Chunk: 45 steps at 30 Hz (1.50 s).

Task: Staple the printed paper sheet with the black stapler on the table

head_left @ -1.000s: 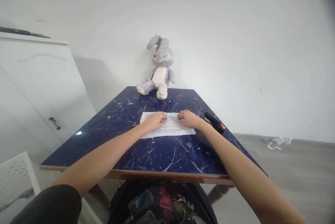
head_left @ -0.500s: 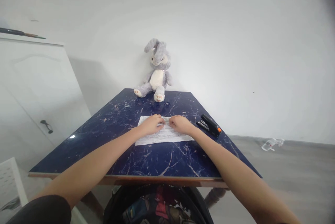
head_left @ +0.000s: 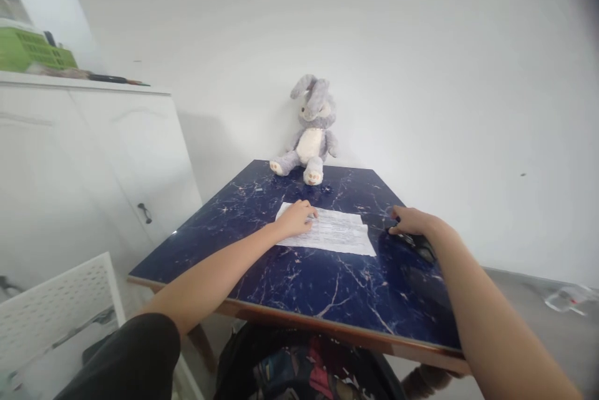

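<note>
A creased, printed sheet of paper (head_left: 344, 234) lies on the dark blue marbled table (head_left: 304, 284). My left hand (head_left: 297, 219) rests on the sheet's left part, fingers and thumb apart, pressing it against the tabletop. Over to the right, my right hand (head_left: 412, 221) has its fingers and thumb around the front end of a black stapler (head_left: 425, 250). Much of the stapler is hidden beneath that hand and wrist.
A grey plush rabbit (head_left: 311, 138) sits at the table's far edge against the wall. White cabinets (head_left: 154, 163) stand to the left, a green basket (head_left: 32, 50) on top. A white perforated chair (head_left: 70, 300) is at lower left. Clear plastic packaging (head_left: 568, 299) lies on the floor.
My right hand has left the paper and moved right onto the stapler. My left hand stays on the sheet. The view has turned left, bringing the green basket into sight.
</note>
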Available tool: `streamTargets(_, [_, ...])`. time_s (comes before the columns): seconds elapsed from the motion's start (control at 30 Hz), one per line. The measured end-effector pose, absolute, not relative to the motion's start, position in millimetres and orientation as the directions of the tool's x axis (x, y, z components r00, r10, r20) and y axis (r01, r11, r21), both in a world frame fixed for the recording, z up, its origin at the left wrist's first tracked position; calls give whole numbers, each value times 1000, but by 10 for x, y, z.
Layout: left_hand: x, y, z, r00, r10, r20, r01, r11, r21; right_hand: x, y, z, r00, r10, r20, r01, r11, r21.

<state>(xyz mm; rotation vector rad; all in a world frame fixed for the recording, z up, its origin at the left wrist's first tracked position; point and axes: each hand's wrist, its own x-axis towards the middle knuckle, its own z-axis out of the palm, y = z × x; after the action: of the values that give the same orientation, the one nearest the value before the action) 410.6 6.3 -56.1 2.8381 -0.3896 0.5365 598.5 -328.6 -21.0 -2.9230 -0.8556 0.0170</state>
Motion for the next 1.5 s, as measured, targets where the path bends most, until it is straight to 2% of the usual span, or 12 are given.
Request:
streamTargets(0.1, [4136, 82, -593, 914, -187, 359, -267, -946, 187, 5982, -3264, -232, 857, 513, -54, 511, -858, -39])
streamTargets(0.17, [4157, 89, -614, 922, -188, 338, -271, -938, 217, 5925, -3219, -186, 863, 504, -40, 503, -864, -30])
streamTargets(0.3, [4194, 76, -647, 909, -179, 377, -292, -918, 268, 5727, -3048, -57, 853, 478, 208, 498, -866, -50])
streamTargets(0.37, [4213, 54, -663, 907, -160, 389, -287, -912, 292, 5579, -2909, -15, 740, 593, 318, 644, -760, -83])
streamTargets(0.43, [4233, 29, -682, 903, -161, 398, -295, -906, 304, 5393, -2744, 0, 578, 741, 341, 808, -577, -117])
streamTargets(0.5, [4252, 11, -702, 895, -177, 409, -315, -900, 301, 5185, -2578, -10, 443, 834, 327, 896, -422, -138])
streamTargets(0.63, [4278, 18, -736, 885, -195, 423, -344, -887, 310, 4832, -2325, -83, 272, 929, 250, 959, -241, -148])
streamTargets(0.8, [4277, 61, -761, 875, -220, 432, -381, -863, 331, 4767, -2240, -167, 260, 937, 232, 952, -208, -225])
streamTargets(0.93, [4244, 72, -750, 862, -180, 473, -384, -842, 380, 4957, -2391, -104, 304, 929, 211, 896, -203, -395])
streamTargets(1.17, [4178, 33, -633, 862, -115, 494, -391, -771, 503, 5280, -2791, -9, 301, 952, -53, 707, -260, -658])
streamTargets(1.33, [4182, 1, -629, 901, -93, 423, -372, -665, 647, 5487, -2904, -213, 210, 975, -75, 453, -165, -876])
streamTargets(1.5, [4214, 18, -659, 934, -59, 353, -309, -634, 709, 5572, -2956, -392, 162, 986, -28, 231, -66, -971])
